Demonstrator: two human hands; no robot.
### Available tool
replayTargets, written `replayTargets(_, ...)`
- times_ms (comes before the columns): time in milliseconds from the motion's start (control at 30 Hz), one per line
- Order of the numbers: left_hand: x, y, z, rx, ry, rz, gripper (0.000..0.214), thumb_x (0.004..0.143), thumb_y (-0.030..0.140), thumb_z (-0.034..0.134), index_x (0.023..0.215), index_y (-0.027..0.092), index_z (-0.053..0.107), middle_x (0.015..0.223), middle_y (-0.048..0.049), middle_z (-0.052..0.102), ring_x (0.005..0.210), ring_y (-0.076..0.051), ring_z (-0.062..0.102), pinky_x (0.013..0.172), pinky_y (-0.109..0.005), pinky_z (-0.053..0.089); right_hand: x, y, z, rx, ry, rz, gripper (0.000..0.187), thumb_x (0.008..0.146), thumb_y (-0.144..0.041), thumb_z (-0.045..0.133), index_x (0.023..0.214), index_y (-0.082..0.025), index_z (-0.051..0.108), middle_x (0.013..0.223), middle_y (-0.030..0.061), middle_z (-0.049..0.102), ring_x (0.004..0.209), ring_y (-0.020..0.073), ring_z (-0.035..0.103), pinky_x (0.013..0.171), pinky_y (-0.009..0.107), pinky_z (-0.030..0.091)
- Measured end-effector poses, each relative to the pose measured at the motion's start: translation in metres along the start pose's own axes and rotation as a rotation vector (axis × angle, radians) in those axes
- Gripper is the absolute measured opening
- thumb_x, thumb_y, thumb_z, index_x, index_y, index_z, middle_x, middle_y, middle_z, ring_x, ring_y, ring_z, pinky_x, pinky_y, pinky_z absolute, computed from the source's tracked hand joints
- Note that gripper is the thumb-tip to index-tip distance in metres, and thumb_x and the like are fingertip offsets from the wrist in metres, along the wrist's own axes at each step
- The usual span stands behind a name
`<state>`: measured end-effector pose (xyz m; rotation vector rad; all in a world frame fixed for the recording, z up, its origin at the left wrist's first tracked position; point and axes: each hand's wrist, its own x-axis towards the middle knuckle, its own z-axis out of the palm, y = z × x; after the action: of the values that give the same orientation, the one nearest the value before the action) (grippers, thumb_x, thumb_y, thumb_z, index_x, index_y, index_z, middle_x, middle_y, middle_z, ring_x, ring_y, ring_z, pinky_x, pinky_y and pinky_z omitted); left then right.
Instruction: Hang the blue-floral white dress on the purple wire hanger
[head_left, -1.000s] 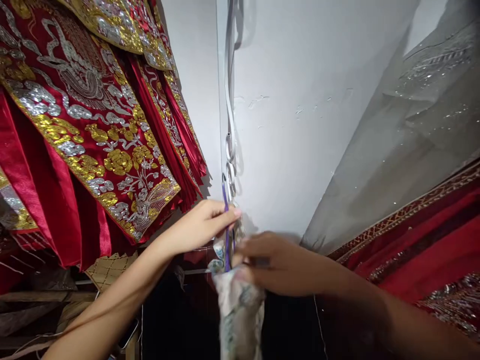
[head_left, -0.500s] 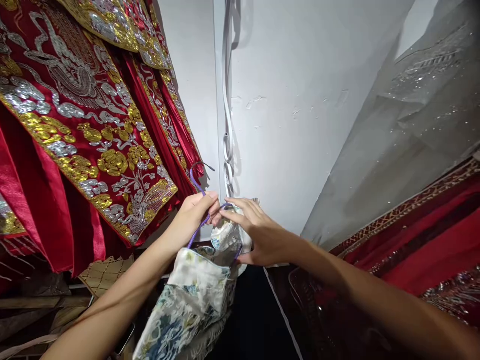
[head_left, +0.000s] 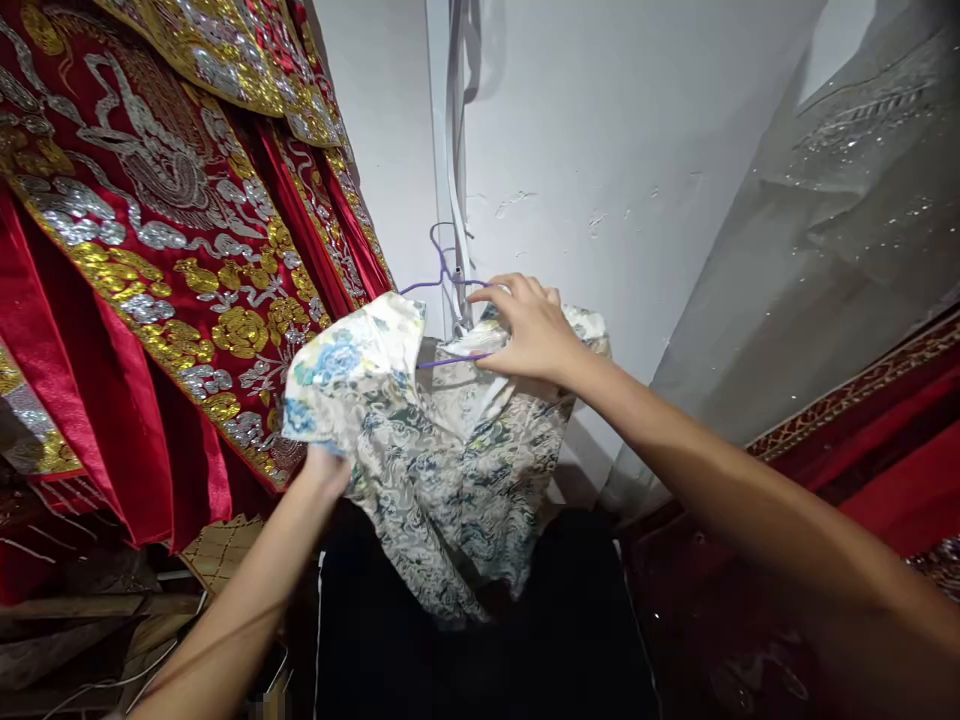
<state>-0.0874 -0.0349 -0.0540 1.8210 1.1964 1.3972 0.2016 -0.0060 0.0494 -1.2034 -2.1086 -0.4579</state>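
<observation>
The right hand (head_left: 529,330) grips the top of a floral garment (head_left: 442,440), fingers closed over the cloth and over the lower bar of a purple hanger (head_left: 444,285). The hanger's hook rises just above the hand, in front of the white wall (head_left: 600,150). The garment hangs from the hanger, spread open, cream with blue and green flowers, directly in front of the wall's lower part.

The left hand (head_left: 326,470) is at the garment's left edge, below its sleeve. Its fingers are hidden behind the cloth; it appears to be pinching the fabric, but the grip cannot be confirmed.

A white strap (head_left: 456,130) hangs down the wall, running to a point just behind the hanger. Left of the wall, red drapes (head_left: 172,250) with gold and silver embroidery hang in overlapping layers; the nearest one lies just beside the garment's sleeve. Right of the wall, a grey sheer fabric (head_left: 825,220) with sequins slopes down, and below it lies a red cloth (head_left: 885,470) with a patterned border. Below the garment is a dark area with no detail.

No brand, label or writing is legible on any item.
</observation>
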Motion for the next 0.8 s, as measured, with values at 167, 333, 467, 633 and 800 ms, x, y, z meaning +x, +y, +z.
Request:
replayTargets(167, -0.075, -0.055, 0.057, -0.586, 0.274, -0.322, 0.079, 0.082, 0.086, 0.037, 0.114, 0.021, 0.07, 0.118, -0.0114, 0.074, 0.13, -0.032, 0.058, 0.104, -0.041, 0.051, -0.028, -0.002, 0.005, -0.061, 0.03, 0.054, 0.075, 0.066, -0.043, 0.076, 0.134, -0.021, 0.055, 0.14, 0.0176, 0.047, 0.129, 0.0438, 0.043, 0.102, 0.061, 0.032)
replayTargets(333, -0.112, -0.078, 0.113, -0.55, 0.206, -0.462, 0.07, 0.066, 0.046, 0.086, 0.125, 0.016, 0.064, 0.134, -0.0155, 0.066, 0.13, -0.033, 0.058, 0.11, -0.039, 0.044, -0.074, -0.02, 0.029, 0.093, -0.027, 0.063, 0.052, 0.075, -0.034, 0.073, 0.124, -0.021, 0.063, 0.155, 0.0155, 0.038, 0.142, 0.0425, 0.033, 0.111, 0.067, 0.024)
replayTargets(467, -0.113, -0.08, 0.127, -0.651, 0.208, -0.537, 0.065, 0.067, 0.039, 0.086, 0.123, 0.013, 0.067, 0.131, -0.0171, 0.068, 0.129, -0.034, 0.06, 0.113, -0.042, 0.042, -0.118, -0.049, 0.058, 0.815, -0.298, 0.126, 0.037, 0.091, -0.036, 0.061, 0.126, -0.026, 0.064, 0.133, 0.0099, 0.062, 0.118, 0.0278, 0.061, 0.096, 0.049, 0.05)
replayTargets(633, -0.131, -0.074, 0.113, -0.653, 0.183, -0.616, 0.059, 0.072, 0.039, 0.084, 0.125, 0.018, 0.068, 0.131, -0.014, 0.068, 0.129, -0.034, 0.06, 0.116, -0.046, 0.04, -0.183, -0.098, 0.131, 1.217, 0.216, 0.789, 0.027, 0.092, -0.047, 0.059, 0.082, -0.022, 0.061, 0.076, 0.0024, 0.063, 0.067, 0.0171, 0.059, 0.064, 0.031, 0.049)
replayTargets(800, -0.142, -0.064, 0.09, -0.603, 0.058, -0.605, 0.052, 0.072, 0.037, 0.084, 0.121, 0.029, 0.069, 0.134, -0.0088, 0.067, 0.131, -0.033, 0.058, 0.113, -0.042, 0.044, -0.211, -0.12, 0.178, 1.396, 0.012, 1.116, 0.047, 0.085, -0.067, 0.058, 0.072, -0.022, 0.051, 0.056, -0.0041, 0.041, 0.047, 0.0125, 0.037, 0.045, 0.027, 0.029)
